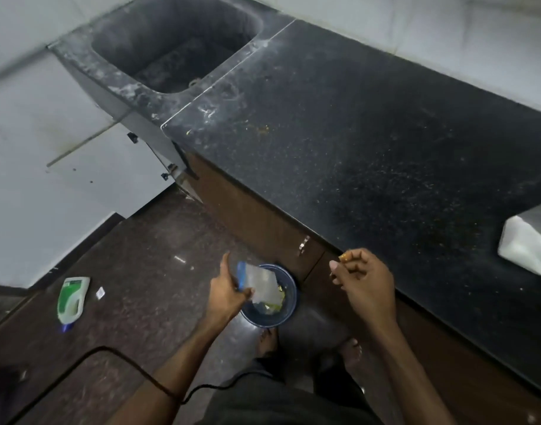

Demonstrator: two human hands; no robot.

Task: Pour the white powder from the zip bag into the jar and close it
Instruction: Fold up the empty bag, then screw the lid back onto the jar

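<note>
My left hand [226, 296] grips a clear zip bag [261, 282] by its blue zip strip and holds it tilted over a round blue bin [289, 282] on the floor. The bag looks nearly flat, and I cannot make out any white powder in it. Yellow wrappers lie inside the bin. My right hand [367, 286] hovers to the right of the bin, beside the counter's front edge, with its fingers curled. A small yellow scrap [344, 257] is pinched between the thumb and forefinger. No jar is in view.
A black speckled counter [370, 133] runs along the right, with a dark sink [177, 44] at its far end and a shiny white object [526, 240] at the right edge. A green-and-white bottle [73, 297] lies on the floor. A black cable [109, 351] crosses near my feet [267, 338].
</note>
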